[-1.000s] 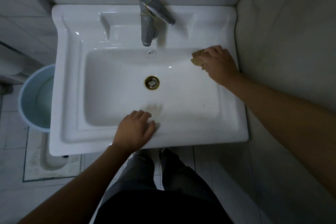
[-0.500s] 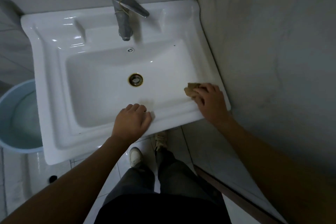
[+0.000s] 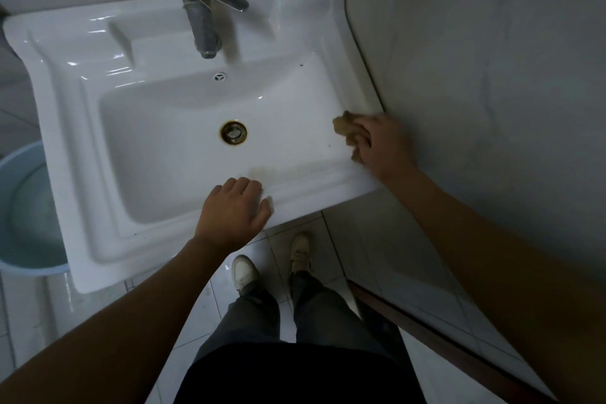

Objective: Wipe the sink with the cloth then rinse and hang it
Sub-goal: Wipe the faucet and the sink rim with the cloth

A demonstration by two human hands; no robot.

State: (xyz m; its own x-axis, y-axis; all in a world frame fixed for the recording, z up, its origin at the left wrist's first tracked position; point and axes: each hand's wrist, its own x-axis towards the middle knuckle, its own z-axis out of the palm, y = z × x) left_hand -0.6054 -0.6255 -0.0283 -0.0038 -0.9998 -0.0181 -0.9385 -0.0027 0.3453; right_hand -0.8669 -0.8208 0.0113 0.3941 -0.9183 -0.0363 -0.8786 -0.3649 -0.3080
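A white ceramic sink fills the middle of the view, with a brass-ringed drain in its basin. My right hand presses a small tan cloth against the sink's right rim, close to the wall. Part of the cloth is hidden under my fingers. My left hand rests flat on the front rim with its fingers spread, holding nothing. A faint brownish smear lies on the rim just beyond my left hand.
A grey metal faucet with a band wound round it stands at the back of the sink. A pale blue bucket sits on the floor at the left. A tiled wall runs along the right. My legs and white shoes stand below.
My right hand has dragged the cloth from the back right corner of the basin forward along the right rim. My left hand has stayed on the front rim. The view has shifted.
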